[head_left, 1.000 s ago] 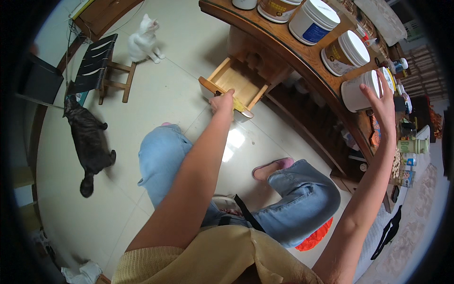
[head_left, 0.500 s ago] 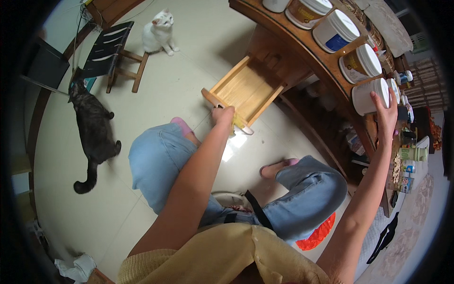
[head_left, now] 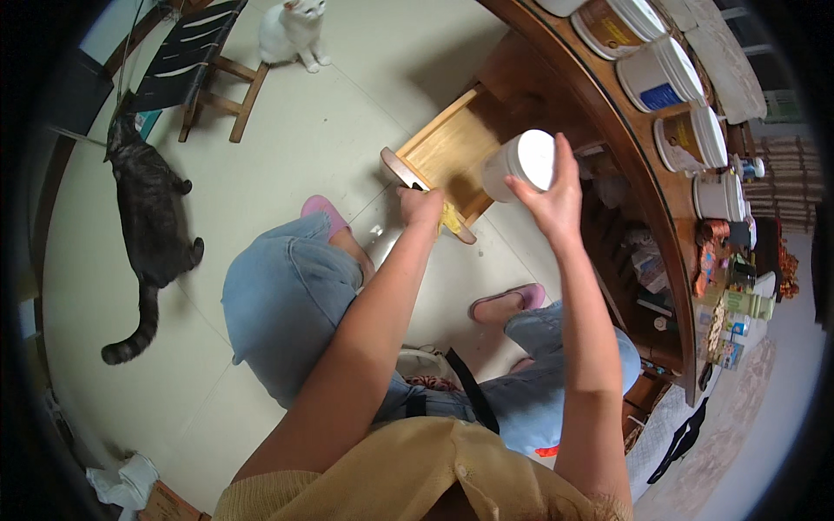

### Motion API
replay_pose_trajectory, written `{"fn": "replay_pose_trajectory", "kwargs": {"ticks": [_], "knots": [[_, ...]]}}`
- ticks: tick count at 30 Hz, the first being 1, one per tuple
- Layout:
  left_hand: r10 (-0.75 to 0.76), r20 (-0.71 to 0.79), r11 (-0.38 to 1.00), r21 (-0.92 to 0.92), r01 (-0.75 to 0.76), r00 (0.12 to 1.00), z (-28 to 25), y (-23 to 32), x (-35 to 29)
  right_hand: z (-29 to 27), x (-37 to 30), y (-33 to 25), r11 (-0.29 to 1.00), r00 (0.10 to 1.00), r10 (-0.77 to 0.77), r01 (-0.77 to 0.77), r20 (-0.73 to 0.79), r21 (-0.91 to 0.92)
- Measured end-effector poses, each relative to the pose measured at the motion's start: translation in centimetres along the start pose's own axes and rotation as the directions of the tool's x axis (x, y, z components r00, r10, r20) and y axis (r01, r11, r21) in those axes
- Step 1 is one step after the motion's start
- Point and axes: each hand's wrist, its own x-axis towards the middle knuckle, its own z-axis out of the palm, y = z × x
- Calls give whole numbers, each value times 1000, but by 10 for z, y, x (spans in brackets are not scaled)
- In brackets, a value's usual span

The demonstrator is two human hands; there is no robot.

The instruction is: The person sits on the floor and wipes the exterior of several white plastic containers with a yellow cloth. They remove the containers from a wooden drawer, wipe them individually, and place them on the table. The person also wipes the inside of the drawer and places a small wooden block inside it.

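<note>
My left hand (head_left: 420,207) is closed on the front board of a wooden drawer (head_left: 439,148), which stands pulled out from the cabinet. A yellow cloth (head_left: 450,219) is bunched at that board beside my fingers. My right hand (head_left: 556,201) grips a white plastic tub (head_left: 512,167) by its lidded end, thumb and fingers on either side of the lid. The tub is tilted and held in the air over the drawer's right side, hiding part of it. The visible drawer bottom is bare wood.
More lidded tubs (head_left: 660,76) line the curved wooden counter (head_left: 599,95) at right, with small bottles and packets beyond. A dark cat (head_left: 156,217) stands at left, near a folding stool (head_left: 195,65). A white cat (head_left: 291,35) sits at the far side of the tiled floor.
My right hand has lifted the tub off the counter and brought it left over the drawer. The left hand stays at the drawer front. The view has shifted slightly.
</note>
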Motion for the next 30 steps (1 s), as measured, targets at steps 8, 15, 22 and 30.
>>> {"fn": "replay_pose_trajectory", "kwargs": {"ticks": [8,15,22,30], "knots": [[14,-50,999,-46,-17,999,2,-7,-5,148,19,52,973,973,230,-229,4,-29],[24,-120,1000,4,-24,992,3,-13,0,190,7,85,840,873,482,-483,69,248],[38,-97,998,45,-34,995,7,-20,1,196,88,100,279,702,612,-622,364,731],[50,-120,998,-33,-55,991,6,-10,-4,122,39,48,345,743,459,-655,487,672]]}}
